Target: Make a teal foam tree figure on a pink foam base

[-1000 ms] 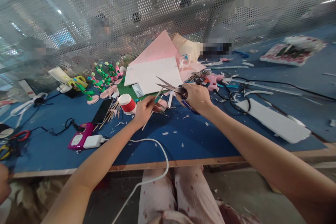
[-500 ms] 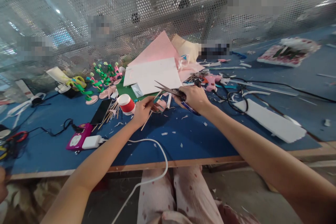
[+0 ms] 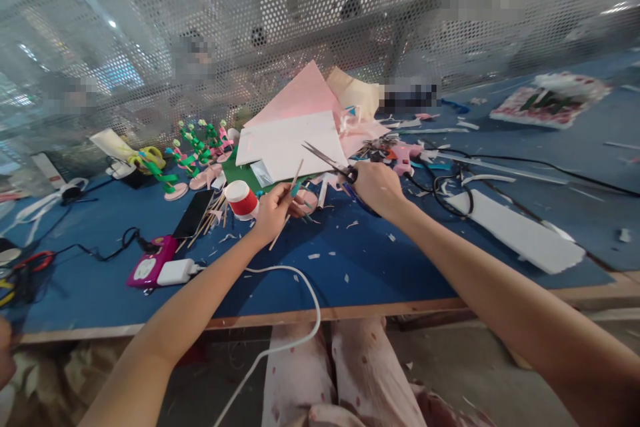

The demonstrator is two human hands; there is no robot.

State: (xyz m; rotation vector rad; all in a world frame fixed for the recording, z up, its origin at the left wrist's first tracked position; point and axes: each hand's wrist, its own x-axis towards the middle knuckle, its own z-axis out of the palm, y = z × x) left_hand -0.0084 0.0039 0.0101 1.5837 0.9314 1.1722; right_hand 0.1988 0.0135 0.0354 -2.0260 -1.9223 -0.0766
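Observation:
My left hand (image 3: 274, 211) is closed on a thin wooden stick (image 3: 299, 172) that slants up to the right. A small teal-green piece shows by the fingertips, but I cannot make out its exact shape. My right hand (image 3: 379, 188) grips dark-handled scissors (image 3: 324, 157). Their narrow blades point up and left, apart from the stick, over the white sheets (image 3: 295, 140). A red and white paper cup (image 3: 242, 201) stands just left of my left hand. Behind my left fingers lies a round pink piece (image 3: 306, 200).
Green and pink paper plant models (image 3: 195, 150) stand at the left, near a black phone (image 3: 194, 215) and a magenta power block (image 3: 153, 263). A pink glue gun (image 3: 404, 157) lies behind my right hand. A white cable (image 3: 307, 287) hangs over the table's front edge.
The scissors have moved slightly right and up, away from the stick, and their blades are closer together. My left hand stays nearly in place, the stick showing more clearly.

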